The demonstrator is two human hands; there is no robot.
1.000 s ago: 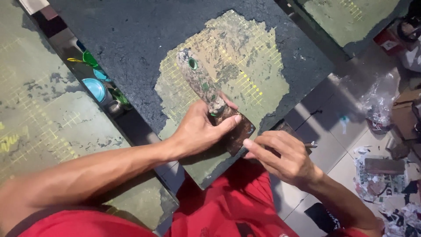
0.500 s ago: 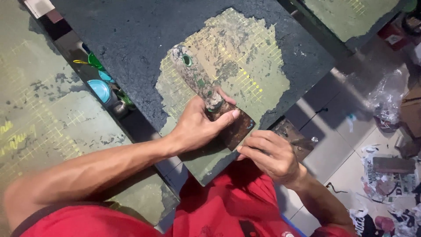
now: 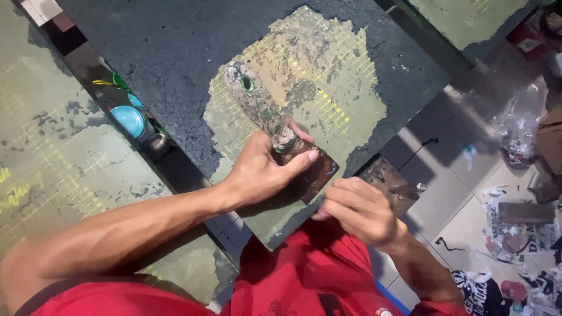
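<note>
My left hand (image 3: 263,169) grips a worn scraper where its paint-caked handle (image 3: 257,108) meets the rusty blade (image 3: 316,175). The handle points away from me. The blade lies flat near the lower corner of a dark coated board (image 3: 175,52). A scraped patch (image 3: 316,76) on the board shows olive green with a yellow grid. My right hand (image 3: 360,210) is at the board's edge, its fingers curled against the blade's corner. Whether it holds anything is hidden. My red clothing (image 3: 304,275) is under the board's corner.
A second green board (image 3: 47,146) lies at the left. A blue lid (image 3: 129,120) and small cans sit in the gap between the boards. A rusty flat tool (image 3: 389,181) lies on the tiled floor (image 3: 445,187). A plastic bag (image 3: 518,123) and paper scraps (image 3: 515,234) lie at the right.
My right hand has moved left, up to the blade's corner. My left hand keeps its grip on the scraper, which has barely shifted on the board.
</note>
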